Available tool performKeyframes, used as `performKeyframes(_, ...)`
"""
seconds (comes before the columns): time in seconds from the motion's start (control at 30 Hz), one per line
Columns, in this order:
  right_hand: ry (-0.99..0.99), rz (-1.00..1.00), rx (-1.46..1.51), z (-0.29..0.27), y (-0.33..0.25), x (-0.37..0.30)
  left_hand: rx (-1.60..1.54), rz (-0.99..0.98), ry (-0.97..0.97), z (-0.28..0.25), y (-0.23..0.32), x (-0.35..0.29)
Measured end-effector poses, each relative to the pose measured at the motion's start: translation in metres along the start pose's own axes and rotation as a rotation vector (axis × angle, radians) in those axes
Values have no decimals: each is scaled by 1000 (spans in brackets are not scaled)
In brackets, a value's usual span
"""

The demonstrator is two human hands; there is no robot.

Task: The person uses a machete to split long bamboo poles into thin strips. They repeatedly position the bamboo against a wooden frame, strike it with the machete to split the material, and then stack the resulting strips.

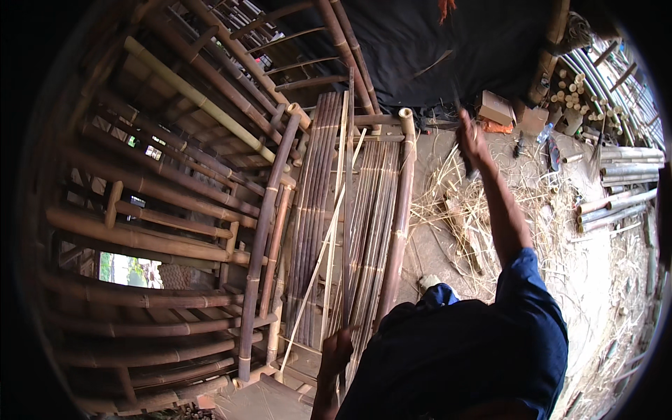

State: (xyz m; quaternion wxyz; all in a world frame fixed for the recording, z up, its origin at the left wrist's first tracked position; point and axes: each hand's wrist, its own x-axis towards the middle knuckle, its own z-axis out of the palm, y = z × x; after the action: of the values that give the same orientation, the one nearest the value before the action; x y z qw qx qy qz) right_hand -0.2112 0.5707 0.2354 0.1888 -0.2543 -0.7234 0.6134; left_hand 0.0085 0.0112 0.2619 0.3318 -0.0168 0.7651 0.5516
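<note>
My right hand (473, 143) is raised over the floor on the right, its fingers wrapped round the handle of a knife. The knife's thin dark blade (456, 96) points away from me, slightly blurred. Low in the view, my left hand (337, 350) is closed round a long dark bamboo strip (347, 245). That strip runs away from me over a bamboo bench (315, 182) topped with brown slats. Pale split strips (327, 245) lie slantwise on the same bench, beside the dark one. The two hands are far apart.
A bamboo frame (259, 245) with many rails stands at the left. Shavings (504, 203) cover the floor at the right. Cardboard boxes (496, 108), a plastic bottle (545, 132) and bamboo poles (619, 203) lie farther off. A black sheet (399, 49) hangs at the back.
</note>
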Motion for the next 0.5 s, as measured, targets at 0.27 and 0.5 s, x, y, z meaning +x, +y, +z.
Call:
performKeyframes(0.27, -594, -218, -553, 107, -20, -207, 76, 429, 45, 26, 99, 132)
performKeyframes(0.5, -612, -615, -597, 136, -38, -237, -90, 466, 215, 36, 122, 149)
